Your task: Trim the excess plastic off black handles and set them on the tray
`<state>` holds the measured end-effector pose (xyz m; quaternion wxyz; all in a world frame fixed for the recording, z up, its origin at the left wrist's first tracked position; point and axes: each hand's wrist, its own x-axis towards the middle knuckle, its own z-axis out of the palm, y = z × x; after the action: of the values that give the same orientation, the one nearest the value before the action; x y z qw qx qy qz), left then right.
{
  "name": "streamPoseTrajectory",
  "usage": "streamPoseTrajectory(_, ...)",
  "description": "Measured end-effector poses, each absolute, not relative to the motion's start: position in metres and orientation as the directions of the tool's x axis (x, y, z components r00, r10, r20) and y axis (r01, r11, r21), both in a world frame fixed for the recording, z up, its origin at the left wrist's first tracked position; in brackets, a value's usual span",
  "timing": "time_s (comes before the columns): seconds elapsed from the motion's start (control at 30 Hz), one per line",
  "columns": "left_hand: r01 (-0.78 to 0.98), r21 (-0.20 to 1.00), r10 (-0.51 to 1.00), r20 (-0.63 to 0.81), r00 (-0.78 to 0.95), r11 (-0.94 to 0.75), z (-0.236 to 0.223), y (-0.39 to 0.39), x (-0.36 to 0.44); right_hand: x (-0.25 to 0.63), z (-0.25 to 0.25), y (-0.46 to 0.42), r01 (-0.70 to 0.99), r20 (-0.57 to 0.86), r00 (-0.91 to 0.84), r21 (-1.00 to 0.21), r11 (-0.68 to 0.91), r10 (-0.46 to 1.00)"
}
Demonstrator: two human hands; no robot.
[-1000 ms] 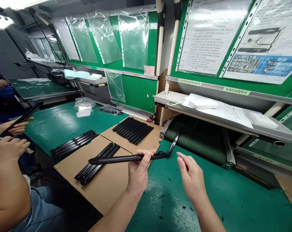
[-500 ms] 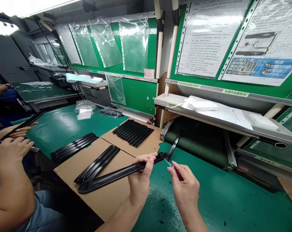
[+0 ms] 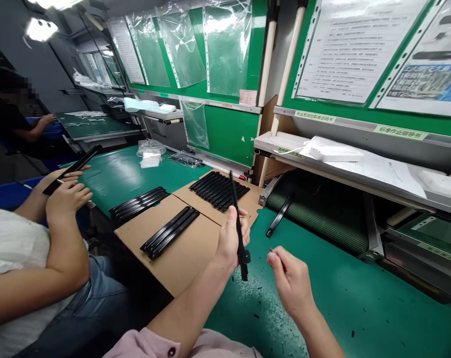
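A white packet (image 3: 333,149) lies on the shelf (image 3: 322,171), beside spread papers (image 3: 378,174). Above the shelf hang instruction sheets (image 3: 344,49); below it runs a ribbed green belt (image 3: 315,219). Left of it, a clear plastic bag (image 3: 150,148) sits on a green mat (image 3: 98,174).

Two green strip labels sit on the metal shelf rail (image 3: 352,122); the left label (image 3: 315,117) appears to read "作业员岗位职责说明书", and the right label (image 3: 400,132) reads "标准作业指导书". Above them, the printed sheet (image 3: 344,49) in a plastic sleeve carries lines of Chinese too small to read; the blue panel (image 3: 422,82) beside it is too blurred to read.
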<state>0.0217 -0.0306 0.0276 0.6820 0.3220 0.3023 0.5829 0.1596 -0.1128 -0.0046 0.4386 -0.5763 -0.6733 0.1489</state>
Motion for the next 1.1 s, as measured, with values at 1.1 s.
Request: streamPoseTrajectory(1.1, -0.502, 0.78, 0.916, -0.226, 0.33, 0.373, 0.021, -0.035, 0.029, 0.138, -0.019, -0.137, 0.583, 0.577, 0.174, -0.713, 0.389, 0.798)
